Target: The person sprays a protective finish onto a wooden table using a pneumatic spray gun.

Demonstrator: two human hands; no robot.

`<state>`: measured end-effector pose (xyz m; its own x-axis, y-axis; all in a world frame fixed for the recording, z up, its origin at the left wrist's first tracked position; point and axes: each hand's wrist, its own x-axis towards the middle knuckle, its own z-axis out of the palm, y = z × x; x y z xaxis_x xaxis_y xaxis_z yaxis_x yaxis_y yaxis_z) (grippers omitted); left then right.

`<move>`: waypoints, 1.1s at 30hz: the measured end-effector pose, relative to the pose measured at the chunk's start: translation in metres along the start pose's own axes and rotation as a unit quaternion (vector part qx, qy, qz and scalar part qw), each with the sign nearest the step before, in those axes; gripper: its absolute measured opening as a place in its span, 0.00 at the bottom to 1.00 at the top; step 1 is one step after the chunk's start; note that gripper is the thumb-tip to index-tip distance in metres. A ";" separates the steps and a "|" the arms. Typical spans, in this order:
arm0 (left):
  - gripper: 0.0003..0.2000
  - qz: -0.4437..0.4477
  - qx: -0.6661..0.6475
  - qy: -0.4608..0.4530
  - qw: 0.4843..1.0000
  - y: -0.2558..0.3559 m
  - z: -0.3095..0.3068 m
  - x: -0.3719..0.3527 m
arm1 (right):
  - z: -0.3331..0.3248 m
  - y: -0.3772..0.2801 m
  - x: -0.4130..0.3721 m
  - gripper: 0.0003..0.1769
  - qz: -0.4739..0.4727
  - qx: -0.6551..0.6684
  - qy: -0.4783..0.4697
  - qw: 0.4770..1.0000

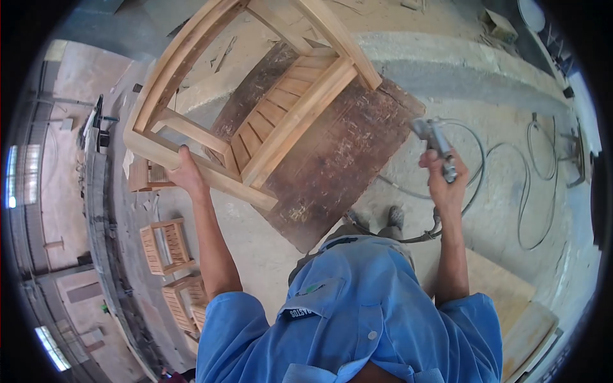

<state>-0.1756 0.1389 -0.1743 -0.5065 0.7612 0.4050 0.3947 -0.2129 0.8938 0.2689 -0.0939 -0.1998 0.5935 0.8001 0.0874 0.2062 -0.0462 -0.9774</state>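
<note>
Left hand (185, 171) is clamped on the low rail of the chair (281, 115), fingers wrapped over the edge. Right hand (444, 179) is closed round the air tool (434, 142), nozzle up and pointing toward the chair, clear of the wood. Chair is bare timber, tipped over with the slatted seat facing the camera. It stands across the left part of the dark board (348, 163) on the floor, one leg end close to the board's far edge, the arm side hanging out past its left edge. My read on doing this well: grip the rail firmly so the frame can't rock. Bring the tool in square to whichever joint or slat is being worked and use short bursts. Holding fingers stay out of the tool's line. Watch the hose (483, 167): it loops on the floor off the board's right edge and runs back past the shoes (396, 217). Likely easy to snag or tread on, so slack on the tool side would help. Can't tell what head the tool carries, too small. Count: one chair in hand, one air tool, one hose in several loops, one dark board, two shoes at its near corner, one pale panel (511, 300) on the floor by the right arm. Three more slatted chair frames (165, 246) sit on the floor beyond the board's left edge, possibly a fourth, partly hidden.
</note>
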 end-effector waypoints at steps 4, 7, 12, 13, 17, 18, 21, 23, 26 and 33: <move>0.20 0.002 0.008 0.030 1.000 0.011 -0.004 -0.022 | 0.051 -0.042 0.021 0.24 -0.108 -0.022 -0.062 0.992; 0.21 0.009 -0.003 0.046 0.999 0.016 -0.008 -0.037 | 0.087 -0.083 0.046 0.24 -0.224 -0.032 -0.054 0.973; 0.25 0.012 -0.015 0.066 0.998 0.027 -0.010 -0.058 | 0.133 -0.111 0.086 0.24 -0.210 -0.049 -0.051 0.975; 0.26 0.010 0.007 0.054 0.998 0.021 -0.014 -0.060 | 0.137 -0.100 0.092 0.24 -0.204 -0.065 -0.062 0.975; 0.19 0.049 -0.002 0.089 0.995 0.027 -0.008 -0.077 | 0.122 -0.061 0.065 0.24 -0.086 -0.105 -0.173 0.975; 0.19 0.040 -0.002 0.085 0.996 0.024 -0.009 -0.082 | 0.119 -0.043 0.053 0.25 -0.082 -0.058 -0.198 0.975; 0.17 0.021 0.015 0.078 0.997 0.010 -0.012 -0.097 | 0.113 -0.039 0.029 0.26 -0.074 0.039 -0.275 0.958; 0.16 0.018 0.025 0.071 0.997 0.006 -0.018 -0.104 | 0.121 -0.047 0.017 0.28 -0.079 0.087 -0.311 0.943; 0.14 0.006 0.009 0.049 0.999 0.000 -0.025 -0.114 | 0.127 -0.064 -0.002 0.27 -0.097 0.111 -0.384 0.912; 0.09 -0.007 0.013 -0.053 0.999 -0.034 -0.064 -0.119 | 0.115 -0.017 -0.045 0.30 -0.039 -0.028 -0.487 0.872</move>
<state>-0.1781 0.0165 -0.2408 -0.4291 0.8243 0.3693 0.4087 -0.1875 0.8932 0.1490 -0.0602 -0.2092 -0.3605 0.9295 -0.0776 0.2699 0.0244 -0.9626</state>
